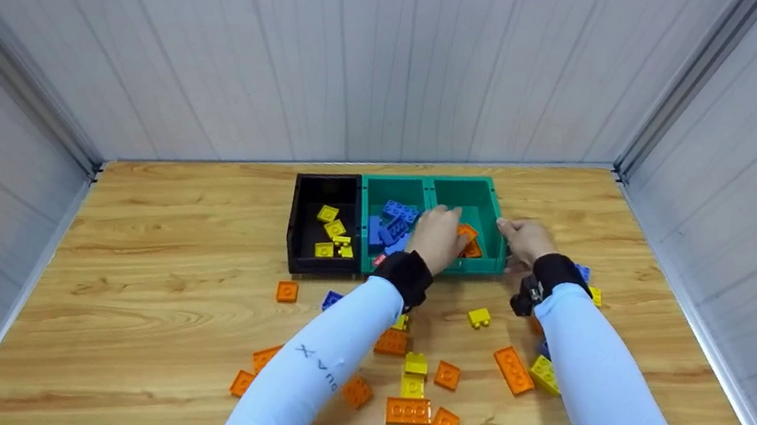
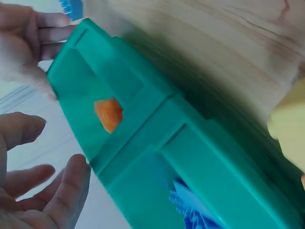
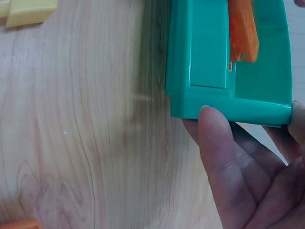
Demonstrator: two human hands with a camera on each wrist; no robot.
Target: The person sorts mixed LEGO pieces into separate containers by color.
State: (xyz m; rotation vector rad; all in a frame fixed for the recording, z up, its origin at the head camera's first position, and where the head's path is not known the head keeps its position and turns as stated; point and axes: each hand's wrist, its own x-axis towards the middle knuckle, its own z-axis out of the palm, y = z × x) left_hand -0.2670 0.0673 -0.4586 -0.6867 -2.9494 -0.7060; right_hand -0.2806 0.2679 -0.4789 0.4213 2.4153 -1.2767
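My left hand (image 1: 439,237) hovers over the two joined green bins, close to the divider between them. Its fingers are spread with nothing between them in the left wrist view. Orange bricks (image 1: 468,242) lie in the right green bin (image 1: 495,202), just beside that hand. At that bin's right end, my right hand (image 1: 527,241) grips the outer wall. The right wrist view shows the thumb (image 3: 217,143) against the end wall and a fingertip at the rim's far corner. Blue bricks (image 1: 393,222) fill part of the left green bin (image 1: 393,184).
A black bin (image 1: 296,224) with several yellow bricks (image 1: 334,229) adjoins the green ones. Loose orange bricks (image 1: 408,412), yellow bricks (image 1: 479,318) and blue bricks lie on the wooden table (image 1: 173,273) in front. Panel walls (image 1: 283,46) stand behind and at both sides.
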